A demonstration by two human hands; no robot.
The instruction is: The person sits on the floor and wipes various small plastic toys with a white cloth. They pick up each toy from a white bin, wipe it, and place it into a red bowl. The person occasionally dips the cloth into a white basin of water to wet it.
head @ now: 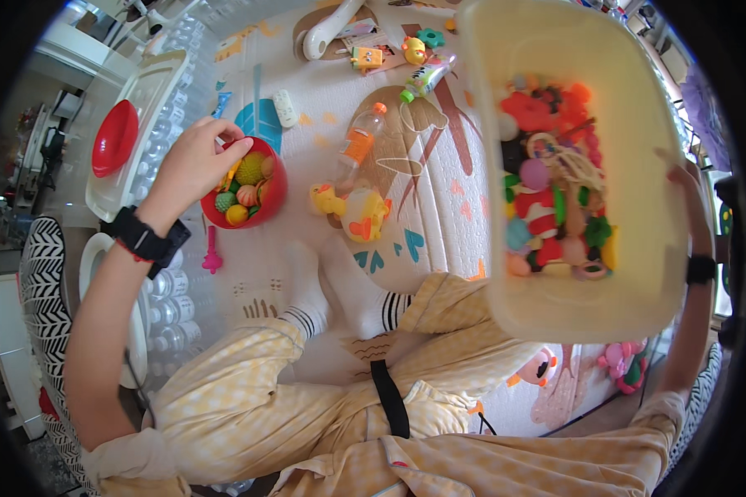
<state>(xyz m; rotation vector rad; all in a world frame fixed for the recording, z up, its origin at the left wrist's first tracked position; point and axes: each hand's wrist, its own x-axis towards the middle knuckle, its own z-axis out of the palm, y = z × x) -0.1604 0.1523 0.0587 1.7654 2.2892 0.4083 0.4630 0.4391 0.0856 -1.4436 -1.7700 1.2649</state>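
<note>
My left hand (205, 152) grips the rim of a round red plastic bowl (278, 196), thumb over the edge. Small toys fill the bowl, among them a spiky yellow-green ball (249, 169), a green knobbly ball (225, 201) and a yellow ball (237, 215). On the other side, my right hand (690, 180) holds the outer wall of a large translucent plastic bin (572, 310); the wall partly hides the fingers. The bin is tilted towards me above my leg. A mixed pile of colourful toys (534, 176) lies inside it.
On the patterned play mat lie an orange-labelled bottle (359, 144), yellow ducks (367, 214), a green-capped bottle (428, 77), a white remote (284, 108) and a pink toy (212, 255). A red half-shell (115, 138) rests on a white lid (161, 81) at the left, beside packed water bottles (173, 307).
</note>
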